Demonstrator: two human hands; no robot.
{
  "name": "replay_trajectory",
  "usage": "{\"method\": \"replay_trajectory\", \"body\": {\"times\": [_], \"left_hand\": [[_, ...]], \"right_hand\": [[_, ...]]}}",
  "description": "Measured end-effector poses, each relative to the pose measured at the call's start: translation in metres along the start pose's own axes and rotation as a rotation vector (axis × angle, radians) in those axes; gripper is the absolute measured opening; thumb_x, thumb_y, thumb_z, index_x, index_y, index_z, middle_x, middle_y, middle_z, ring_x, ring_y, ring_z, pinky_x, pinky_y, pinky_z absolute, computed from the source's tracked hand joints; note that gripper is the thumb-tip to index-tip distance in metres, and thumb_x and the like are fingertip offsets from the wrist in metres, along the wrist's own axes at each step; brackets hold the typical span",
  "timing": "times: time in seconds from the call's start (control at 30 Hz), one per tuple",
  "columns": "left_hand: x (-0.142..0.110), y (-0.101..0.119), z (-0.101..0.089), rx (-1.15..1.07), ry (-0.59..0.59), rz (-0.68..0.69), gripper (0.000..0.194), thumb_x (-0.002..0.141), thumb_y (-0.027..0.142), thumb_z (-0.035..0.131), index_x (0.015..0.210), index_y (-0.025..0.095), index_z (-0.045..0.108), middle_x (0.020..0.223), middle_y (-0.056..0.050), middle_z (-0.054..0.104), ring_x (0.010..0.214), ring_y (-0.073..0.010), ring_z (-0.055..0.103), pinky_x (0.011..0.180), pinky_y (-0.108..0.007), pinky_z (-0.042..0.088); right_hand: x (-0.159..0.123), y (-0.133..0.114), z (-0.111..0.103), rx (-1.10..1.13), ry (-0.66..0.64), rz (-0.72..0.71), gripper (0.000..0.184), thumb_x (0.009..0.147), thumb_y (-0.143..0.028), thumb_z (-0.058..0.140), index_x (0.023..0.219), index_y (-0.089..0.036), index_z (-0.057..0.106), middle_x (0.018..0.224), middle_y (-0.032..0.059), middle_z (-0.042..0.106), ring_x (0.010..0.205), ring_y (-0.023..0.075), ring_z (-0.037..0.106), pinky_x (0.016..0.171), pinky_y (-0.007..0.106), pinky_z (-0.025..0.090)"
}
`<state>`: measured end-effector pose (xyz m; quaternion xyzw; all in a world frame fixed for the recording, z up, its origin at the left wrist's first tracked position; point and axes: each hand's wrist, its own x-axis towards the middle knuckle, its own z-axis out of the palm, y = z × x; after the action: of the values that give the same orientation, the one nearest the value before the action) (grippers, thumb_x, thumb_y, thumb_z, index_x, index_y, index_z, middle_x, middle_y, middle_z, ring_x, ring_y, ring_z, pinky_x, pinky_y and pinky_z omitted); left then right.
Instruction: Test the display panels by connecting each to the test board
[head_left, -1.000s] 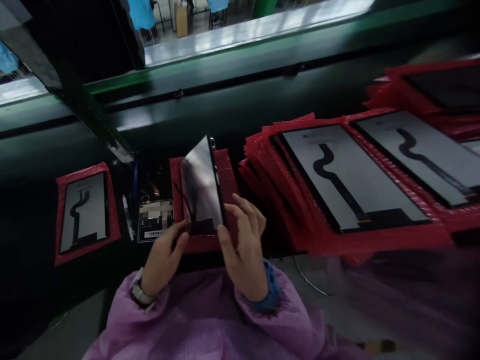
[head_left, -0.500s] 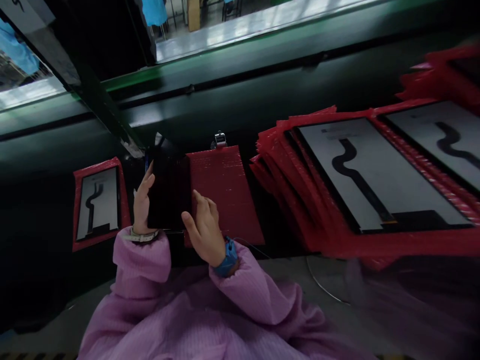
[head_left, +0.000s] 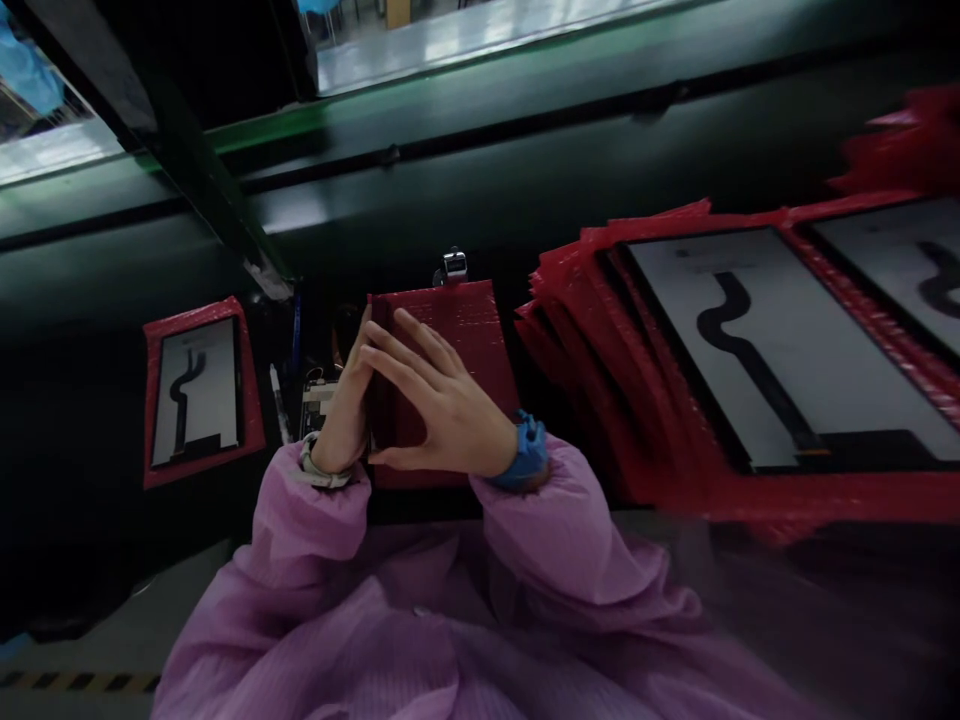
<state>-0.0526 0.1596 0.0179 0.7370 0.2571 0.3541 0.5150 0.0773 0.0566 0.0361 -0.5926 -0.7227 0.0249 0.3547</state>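
A dark, glossy screen panel [head_left: 394, 425] stands tilted over the left part of a red plastic pouch [head_left: 472, 315]. My left hand [head_left: 349, 410] is upright against the panel's left side, its fingers partly hidden behind my right hand. Across the panel reaches my right hand [head_left: 450, 410], fingers spread, with fingertips and thumb at the panel's left edge. The fingertips of both hands come close together; whether they touch is hard to tell. Left of my wrist lies an opened device with a circuit board [head_left: 319, 398].
A tally counter [head_left: 454, 265] sits behind the pouch. A screen with a ribbon cable [head_left: 196, 390] lies on red wrap at left. Stacked red pouches [head_left: 577, 330] with a large screen [head_left: 720, 300] fill the right. A white pen [head_left: 280, 400] and a green post [head_left: 217, 210] stand nearby.
The screen panel has swung right, from above the opened device to over the red pouch, uncovering the circuit board. Both hands have moved right and closer together, and my right hand now reaches across the panel.
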Motion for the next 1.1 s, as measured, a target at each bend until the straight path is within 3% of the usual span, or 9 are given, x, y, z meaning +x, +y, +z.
{"method": "replay_trajectory", "body": {"times": [0.1,0.17,0.23,0.33,0.43,0.67,0.93,1.1], "left_hand": [[-0.008,0.012,-0.003,-0.102,0.02,-0.002,0.053,0.104,0.059,0.027,0.129,0.029,0.063,0.143,-0.005,0.059,0.144,-0.0252,0.047,0.118,-0.045,0.042],[-0.023,0.015,-0.013,0.069,0.127,0.085,0.039,0.104,0.05,0.04,0.123,0.025,0.065,0.144,-0.008,0.056,0.141,-0.0256,0.049,0.119,-0.045,0.04],[-0.044,0.01,-0.026,0.381,0.167,0.155,0.027,0.102,0.039,0.052,0.119,0.022,0.064,0.143,-0.012,0.054,0.138,-0.0269,0.049,0.119,-0.047,0.038],[-0.075,-0.01,-0.037,0.786,0.021,0.167,0.035,0.099,0.035,0.055,0.129,0.017,0.057,0.149,-0.02,0.045,0.145,-0.0341,0.039,0.12,-0.057,0.032],[-0.092,-0.03,-0.037,0.958,-0.129,0.135,0.051,0.098,0.041,0.057,0.14,0.014,0.048,0.157,-0.025,0.034,0.152,-0.0396,0.027,0.121,-0.063,0.029],[-0.093,-0.039,-0.032,1.028,-0.124,0.115,0.049,0.098,0.043,0.056,0.139,0.017,0.052,0.158,-0.025,0.032,0.152,-0.04,0.027,0.12,-0.062,0.032],[-0.091,-0.033,-0.036,1.089,-0.171,0.185,0.038,0.1,0.03,0.054,0.135,0.018,0.06,0.156,-0.023,0.033,0.149,-0.0424,0.032,0.117,-0.064,0.036],[-0.09,-0.034,-0.04,1.086,-0.188,0.215,0.042,0.099,0.029,0.053,0.141,0.02,0.055,0.159,-0.021,0.034,0.152,-0.042,0.027,0.118,-0.066,0.033]], "right_hand": [[-0.003,0.012,-0.005,-0.005,0.007,-0.054,0.09,0.083,-0.072,0.06,0.154,-0.02,0.041,0.162,0.0105,0.04,0.157,0.0336,0.022,0.127,0.061,0.021],[-0.008,0.018,-0.004,-0.019,0.034,-0.057,0.089,0.083,-0.073,0.058,0.152,-0.02,0.043,0.161,0.0104,0.042,0.156,0.0344,0.024,0.126,0.062,0.02],[-0.013,0.021,-0.001,-0.029,0.054,-0.048,0.089,0.082,-0.074,0.056,0.152,-0.019,0.043,0.16,0.0111,0.042,0.156,0.0353,0.025,0.125,0.062,0.022],[-0.02,0.025,0.002,-0.013,0.114,-0.064,0.09,0.082,-0.073,0.056,0.152,-0.018,0.041,0.16,0.0125,0.042,0.155,0.0364,0.026,0.123,0.062,0.028],[-0.024,0.026,0.005,-0.016,0.18,-0.083,0.089,0.083,-0.069,0.059,0.153,-0.018,0.038,0.159,0.0133,0.043,0.153,0.0363,0.029,0.121,0.06,0.03],[-0.025,0.021,0.01,-0.064,0.106,0.047,0.094,0.078,-0.08,0.051,0.148,-0.018,0.047,0.16,0.0114,0.042,0.152,0.0384,0.029,0.121,0.06,0.03],[-0.02,0.019,0.015,-0.044,0.289,-0.131,0.09,0.085,-0.067,0.056,0.157,-0.018,0.032,0.158,0.0131,0.045,0.151,0.036,0.032,0.12,0.056,0.034],[-0.016,0.014,0.018,-0.046,0.17,-0.06,0.081,0.084,-0.069,0.054,0.151,-0.024,0.047,0.161,0.0055,0.041,0.153,0.0357,0.028,0.122,0.056,0.031]]}}
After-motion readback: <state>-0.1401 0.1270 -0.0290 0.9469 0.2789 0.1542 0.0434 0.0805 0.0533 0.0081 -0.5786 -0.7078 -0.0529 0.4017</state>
